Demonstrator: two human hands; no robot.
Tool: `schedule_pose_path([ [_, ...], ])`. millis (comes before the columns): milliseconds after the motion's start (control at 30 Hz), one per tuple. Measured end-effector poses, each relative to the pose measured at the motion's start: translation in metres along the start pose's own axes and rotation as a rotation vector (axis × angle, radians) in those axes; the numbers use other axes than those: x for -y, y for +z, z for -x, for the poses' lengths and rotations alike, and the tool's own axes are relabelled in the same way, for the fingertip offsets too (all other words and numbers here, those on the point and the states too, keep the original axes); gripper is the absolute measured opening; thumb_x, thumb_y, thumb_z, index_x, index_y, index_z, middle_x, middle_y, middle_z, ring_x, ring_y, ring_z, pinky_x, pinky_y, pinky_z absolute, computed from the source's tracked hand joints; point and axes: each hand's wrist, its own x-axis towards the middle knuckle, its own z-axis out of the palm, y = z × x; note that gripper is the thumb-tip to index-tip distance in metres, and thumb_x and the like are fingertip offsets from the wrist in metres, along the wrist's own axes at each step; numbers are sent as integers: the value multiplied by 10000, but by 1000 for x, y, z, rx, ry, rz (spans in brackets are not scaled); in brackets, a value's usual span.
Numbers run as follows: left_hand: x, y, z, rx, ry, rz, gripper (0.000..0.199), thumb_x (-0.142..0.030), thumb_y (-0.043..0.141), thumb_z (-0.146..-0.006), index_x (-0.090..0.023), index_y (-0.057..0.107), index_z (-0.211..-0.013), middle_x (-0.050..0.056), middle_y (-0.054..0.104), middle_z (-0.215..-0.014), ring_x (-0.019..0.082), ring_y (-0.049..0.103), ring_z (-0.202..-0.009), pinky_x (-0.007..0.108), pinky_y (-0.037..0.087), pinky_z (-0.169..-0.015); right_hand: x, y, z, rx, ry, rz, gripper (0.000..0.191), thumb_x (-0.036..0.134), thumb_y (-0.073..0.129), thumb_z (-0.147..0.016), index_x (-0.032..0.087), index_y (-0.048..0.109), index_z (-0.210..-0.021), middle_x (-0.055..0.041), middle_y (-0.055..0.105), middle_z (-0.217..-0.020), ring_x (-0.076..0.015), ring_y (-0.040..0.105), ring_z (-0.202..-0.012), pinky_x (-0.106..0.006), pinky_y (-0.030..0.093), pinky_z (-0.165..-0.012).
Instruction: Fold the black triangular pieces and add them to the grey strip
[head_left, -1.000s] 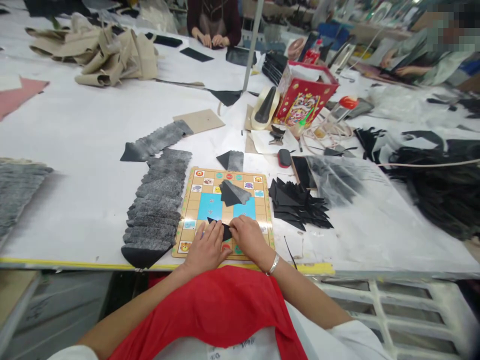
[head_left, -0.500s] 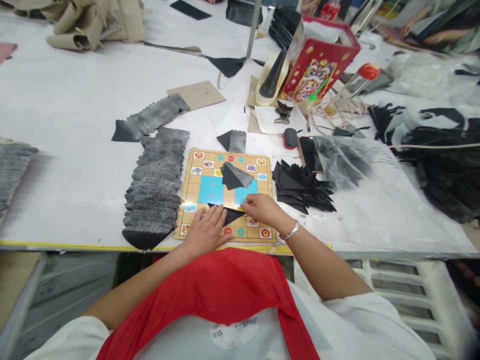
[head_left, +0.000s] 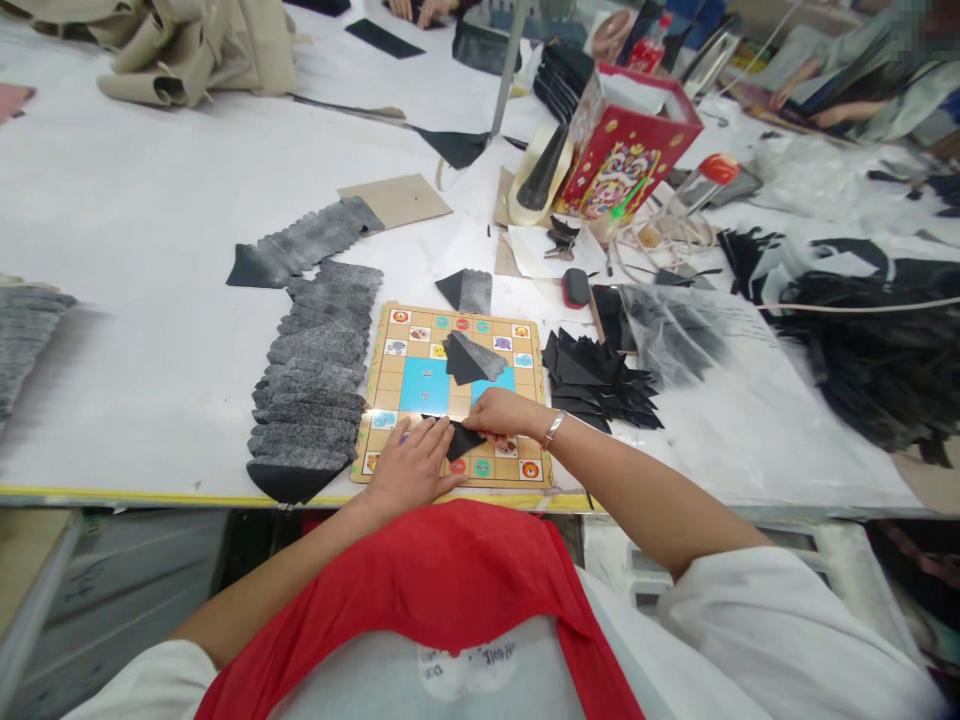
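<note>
A black triangular piece (head_left: 465,441) of leather-like sheet lies on a game board (head_left: 387,386) printed with animal pictures. My left hand (head_left: 411,458) rests nearly flat over the left part of the piece, fingers stretched out. Closed in a pinch, my right hand (head_left: 504,412) touches the upper edge of the piece; whatever sits between its fingertips is hidden. Above them on the board lies a black-and-grey piece (head_left: 474,358), and another such piece (head_left: 466,291) is just beyond the board. To the left runs a long overlapping row of grey pieces (head_left: 307,385).
Right of the board is a pile of black pointed pieces (head_left: 596,378), beside a phone (head_left: 613,318) and clear plastic sheeting (head_left: 675,330). Behind stand a red box (head_left: 630,140) and a tape roll (head_left: 534,180). Another person's hands (head_left: 847,112) show at far right.
My right hand has moved left along the black triangular piece, its fingertips now over the upper edge. My left hand stays in place. The view has shifted slightly.
</note>
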Motion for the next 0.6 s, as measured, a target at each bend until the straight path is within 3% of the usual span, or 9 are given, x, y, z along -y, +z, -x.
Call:
schedule_pose_path([
  [200, 4, 1, 6, -16, -10, -4, 566, -525, 431, -876, -132, 526, -1272, 124, 508, -1343, 276, 466, -1232, 445, 300, -1051, -15, 5, 4, -31, 32, -18, 291, 292, 520, -791, 164, 545, -531, -8, 590, -463, -120, 559, -432, -212, 448, -490],
  [400, 8, 10, 7, -122, 65, -42, 546, -532, 447, -861, -159, 557, -1244, 124, 523, -1328, 297, 514, -1178, 451, 346, -1002, -38, -12, 37, -170, 72, 109, 226, 227, 559, -749, 140, 592, -543, -22, 622, -523, -117, 576, -505, -197, 399, -528],
  [500, 8, 21, 6, -204, 100, -45, 535, -526, 478, -843, -183, 556, -1246, 117, 541, -1310, 302, 532, -1155, 453, 351, -986, -37, -5, 49, -351, 49, 174, 155, 265, 550, -788, 151, 655, -786, -42, 688, -761, -138, 614, -706, -206, 393, -611],
  [600, 7, 29, 3, -243, 120, -47, 544, -527, 496, -829, -199, 541, -1261, 117, 538, -1312, 303, 541, -1141, 458, 336, -993, -27, 17, 46, -491, -35, 243, 251, 338, 566, -808, 195, 616, -1008, -53, 671, -982, -156, 596, -887, -221, 389, -690],
])
